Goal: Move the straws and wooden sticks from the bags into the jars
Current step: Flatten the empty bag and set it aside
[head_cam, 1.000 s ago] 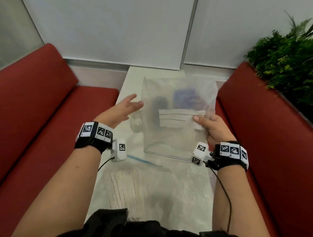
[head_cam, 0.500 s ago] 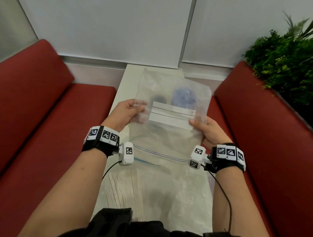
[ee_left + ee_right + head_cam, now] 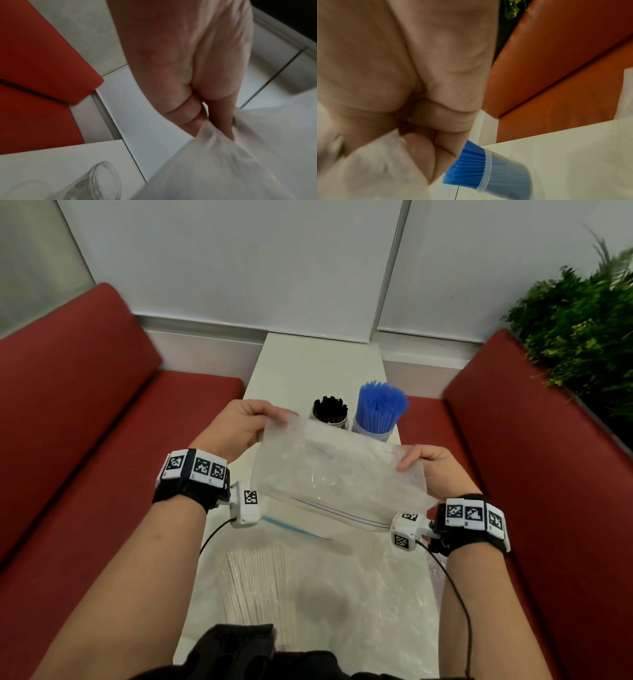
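Note:
I hold an empty clear zip bag (image 3: 337,474) flat above the white table (image 3: 308,364). My left hand (image 3: 246,424) pinches its far left corner (image 3: 212,129); my right hand (image 3: 430,470) pinches its right edge (image 3: 388,148). Behind the bag stand a jar of black straws (image 3: 329,409) and a jar of blue straws (image 3: 378,410), the blue ones (image 3: 469,161) also showing in the right wrist view. Near me lies a second clear bag (image 3: 342,594) holding a bundle of pale wooden sticks (image 3: 258,587). An empty glass jar (image 3: 96,182) stands below my left hand.
Red bench seats (image 3: 85,422) flank the narrow table on both sides, the right seat (image 3: 531,474) close to my right wrist. A green plant (image 3: 582,330) fills the far right corner. White wall panels (image 3: 239,261) close the back.
The bag has dropped from upright in front of me to lying nearly flat, uncovering both straw jars. My left hand went from open beside the bag to pinching its corner.

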Action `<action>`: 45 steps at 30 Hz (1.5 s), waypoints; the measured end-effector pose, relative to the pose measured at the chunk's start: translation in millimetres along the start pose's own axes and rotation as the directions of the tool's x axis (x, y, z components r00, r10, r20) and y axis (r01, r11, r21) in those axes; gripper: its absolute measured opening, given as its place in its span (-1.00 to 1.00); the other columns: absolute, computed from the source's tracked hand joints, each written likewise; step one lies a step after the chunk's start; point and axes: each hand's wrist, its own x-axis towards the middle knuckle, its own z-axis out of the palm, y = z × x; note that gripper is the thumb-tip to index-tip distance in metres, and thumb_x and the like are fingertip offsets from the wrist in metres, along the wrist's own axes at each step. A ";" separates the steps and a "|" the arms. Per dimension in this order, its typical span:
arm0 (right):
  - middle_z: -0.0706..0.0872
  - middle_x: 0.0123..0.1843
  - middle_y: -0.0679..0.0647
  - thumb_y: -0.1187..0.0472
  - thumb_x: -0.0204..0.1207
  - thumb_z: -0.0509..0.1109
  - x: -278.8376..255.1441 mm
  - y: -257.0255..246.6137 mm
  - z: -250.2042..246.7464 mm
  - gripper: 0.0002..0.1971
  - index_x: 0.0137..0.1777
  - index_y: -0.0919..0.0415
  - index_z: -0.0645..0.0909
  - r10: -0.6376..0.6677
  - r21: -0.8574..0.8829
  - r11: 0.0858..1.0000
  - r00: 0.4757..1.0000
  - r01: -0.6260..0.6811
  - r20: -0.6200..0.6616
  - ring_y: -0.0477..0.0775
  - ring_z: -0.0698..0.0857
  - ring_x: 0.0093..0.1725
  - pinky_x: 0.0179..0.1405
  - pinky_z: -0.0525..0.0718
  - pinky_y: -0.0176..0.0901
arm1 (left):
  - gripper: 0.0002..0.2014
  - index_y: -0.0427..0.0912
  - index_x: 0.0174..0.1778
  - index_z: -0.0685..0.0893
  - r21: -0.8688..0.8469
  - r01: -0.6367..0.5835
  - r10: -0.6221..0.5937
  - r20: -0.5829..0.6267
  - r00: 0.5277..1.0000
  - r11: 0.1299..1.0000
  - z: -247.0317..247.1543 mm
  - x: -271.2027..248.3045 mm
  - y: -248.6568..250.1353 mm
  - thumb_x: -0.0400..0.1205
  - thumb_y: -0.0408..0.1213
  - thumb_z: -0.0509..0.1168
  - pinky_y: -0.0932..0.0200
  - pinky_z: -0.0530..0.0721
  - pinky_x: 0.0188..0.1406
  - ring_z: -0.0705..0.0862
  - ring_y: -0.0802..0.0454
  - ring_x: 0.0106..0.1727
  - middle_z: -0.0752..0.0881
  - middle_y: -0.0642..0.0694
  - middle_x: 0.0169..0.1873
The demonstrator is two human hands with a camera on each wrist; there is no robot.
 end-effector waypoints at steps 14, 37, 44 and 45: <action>0.62 0.44 -0.03 0.42 0.43 0.56 1.6 1.8 -8.0 -0.49 0.23 -0.17 0.66 0.081 -0.605 0.786 0.992 -0.124 -0.098 0.05 0.57 0.48 0.23 0.56 -0.24 | -0.77 0.04 -0.04 0.87 0.541 -0.089 0.120 -0.023 0.992 0.837 1.5 9.4 19.4 0.57 -0.43 0.55 0.29 0.66 0.19 0.79 0.28 -0.05 0.90 0.01 -0.09; 0.86 0.01 0.22 -0.02 0.53 0.57 -58.2 66.8 -34.9 -0.64 0.08 0.30 0.76 0.145 -0.034 0.979 0.808 -0.200 -0.571 0.23 0.82 -0.05 -0.07 0.75 0.15 | -0.79 -0.44 0.22 0.74 0.072 0.368 -0.373 0.278 0.885 0.927 172.5 27.4 -73.4 0.70 -0.43 0.41 0.01 0.80 0.18 0.79 -0.12 0.04 0.83 -0.30 0.05; 0.63 0.41 0.36 0.19 0.53 0.56 -118.6 184.2 -57.9 -0.39 0.53 0.22 0.44 0.421 -0.054 0.651 0.419 -0.757 -0.804 0.37 0.65 0.33 0.36 0.61 0.16 | -0.70 -0.37 0.23 0.66 0.703 0.381 -0.660 0.167 0.733 0.600 235.1 -5.8 -203.7 0.65 -0.31 0.48 -0.10 0.77 0.12 0.76 -0.28 0.10 0.68 -0.35 0.05; 0.52 0.50 0.37 0.17 0.52 0.57 -123.7 195.4 -55.6 -0.22 0.66 0.10 0.25 0.460 -0.071 0.568 0.388 -0.820 -0.799 0.43 0.56 0.43 0.45 0.54 0.22 | -0.56 -0.36 0.37 0.58 0.779 0.361 -0.709 0.148 0.689 0.513 238.5 -12.5 -218.7 0.65 -0.23 0.49 -0.14 0.75 0.25 0.72 -0.31 0.26 0.66 -0.34 0.21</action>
